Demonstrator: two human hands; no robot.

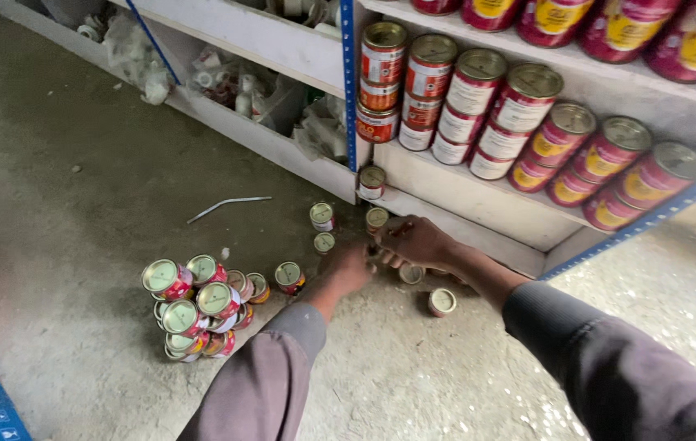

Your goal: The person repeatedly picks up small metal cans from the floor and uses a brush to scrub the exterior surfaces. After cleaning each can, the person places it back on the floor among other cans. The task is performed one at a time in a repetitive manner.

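Grey sleeves frame the near edge of the view, one arm reaching in from each side toward the bare concrete floor (78,204). Left of them and nearer, a heap of small round red-and-white metal tins (197,306) lies tumbled together, gold lids facing up.

Further in, the left hand (348,268) is down at floor level with its fingers curled; what they close on is hidden, so I cannot tell whether it holds a tin. Just beside it the right hand (417,242) is cupped, fingers bent around something small and dark that is too blurred to name. Loose small tins (323,216) stand scattered round both hands, and one more tin (442,301) lies near the right forearm.

These tins look rigid, smooth-sided and probably light; I judge a pinch across the round wall, or fingertips over the lid rim, would hold one best, since glossy labels may slip.

Beyond, on the far right, larger red cans with gold lids (479,106) lie stacked on a white shelf (479,208).
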